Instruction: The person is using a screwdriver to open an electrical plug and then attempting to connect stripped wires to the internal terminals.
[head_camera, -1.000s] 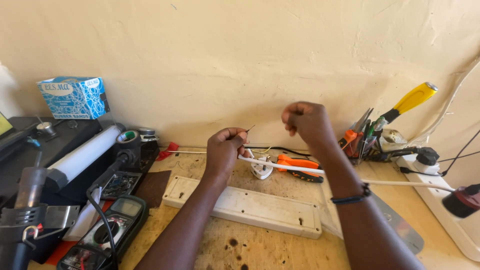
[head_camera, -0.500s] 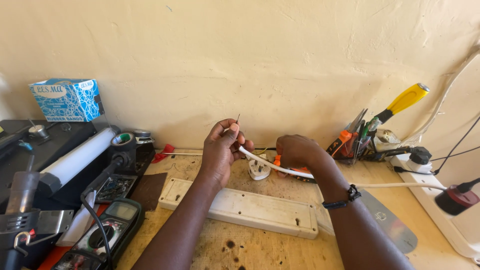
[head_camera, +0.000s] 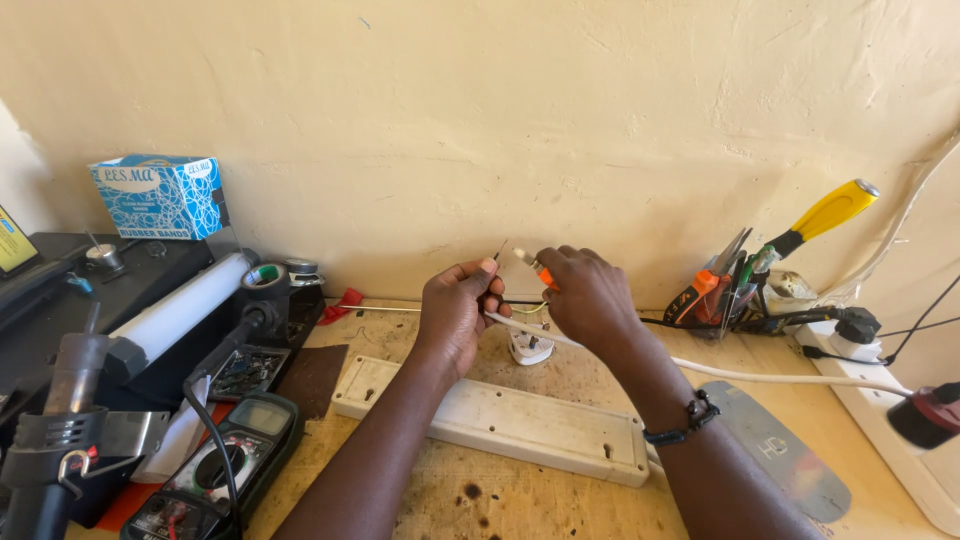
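My left hand (head_camera: 455, 310) pinches the end of a white cable (head_camera: 780, 377), with a bare wire tip sticking up above the fingers. My right hand (head_camera: 585, 295) is closed on an orange-handled tool (head_camera: 536, 268), its tip held close to that wire end. Both hands hover above a white plug (head_camera: 530, 348) lying on the wooden bench. The cable runs off to the right across the bench. In front of the hands lies a long white power-strip casing (head_camera: 500, 418).
A multimeter (head_camera: 215, 470), a heat gun (head_camera: 55, 430) and a white tube (head_camera: 180, 305) crowd the left side. A blue box (head_camera: 160, 195) stands by the wall. A holder with a yellow-handled screwdriver (head_camera: 825, 215) and pliers sits at right, beside a white socket strip (head_camera: 900, 400).
My right hand dropped to the bench near the orange tool, then came up holding it beside my left hand. My left hand stayed on the cable end.
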